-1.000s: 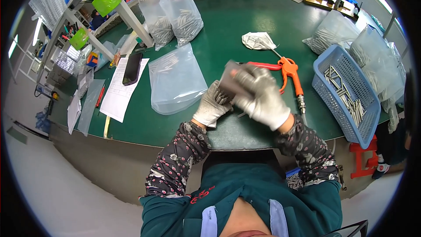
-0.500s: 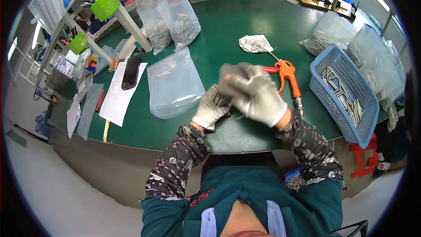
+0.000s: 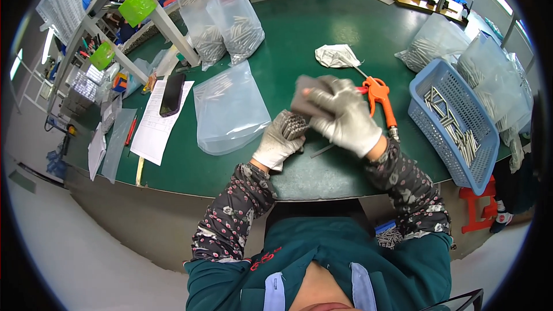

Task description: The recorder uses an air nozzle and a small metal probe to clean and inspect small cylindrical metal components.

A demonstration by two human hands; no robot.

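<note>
Near the front edge of the green desk [image 3: 322,178], the gloved left hand [image 3: 277,144] is curled around a bundle of small metal rods [image 3: 292,124], held end-up, its grip pressed closed on them. The gloved right hand [image 3: 344,116] sits just above and to the right, its grip pinching a dark grey pad [image 3: 306,95] whose lower edge meets the top of the bundle. A single loose rod [image 3: 321,150] lies on the desk below the right hand. Just behind the right hand lies an orange air blow gun [image 3: 381,98], and beyond it a crumpled white cloth [image 3: 337,56]. To the left lies a clear plastic bag [image 3: 229,109] holding a few rods, then a printed sheet [image 3: 154,124] with a black phone [image 3: 173,94] on it. To the right stands a blue basket [image 3: 478,161] containing rods. Farther back stand upright bags of rods [image 3: 236,23].
</note>
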